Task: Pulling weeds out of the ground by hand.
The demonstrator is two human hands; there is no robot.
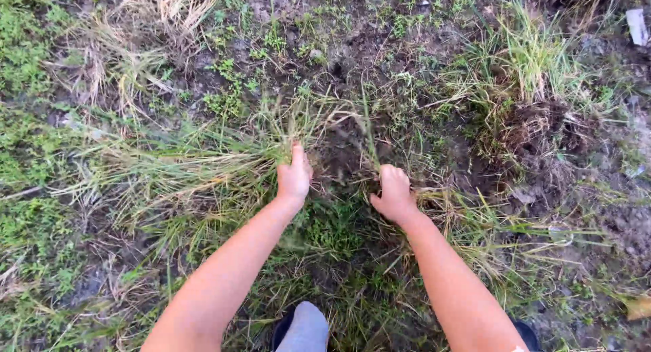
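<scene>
left hand [293, 178] grip closed on dry grass tuft [203, 169], long axis running left | right hand [393, 194] grip closed on thin upright grass stalks [369, 138] | bare soil [342, 159] between grips, open room

- I see bare dark ground [352, 53], damp-looking soil.
- Long flattened dry grass [169, 176] lies across it.
- Green tufts [529, 53] and a white scrap [636, 25] sit upper right.

Dry, straw-like grass blades [203, 169] look coarse and matt beside the left hand [293, 178]. Dark soil [339, 155] just beyond it is crumbly, rough and dull; the grey trouser cloth [306, 328] is smooth.
</scene>
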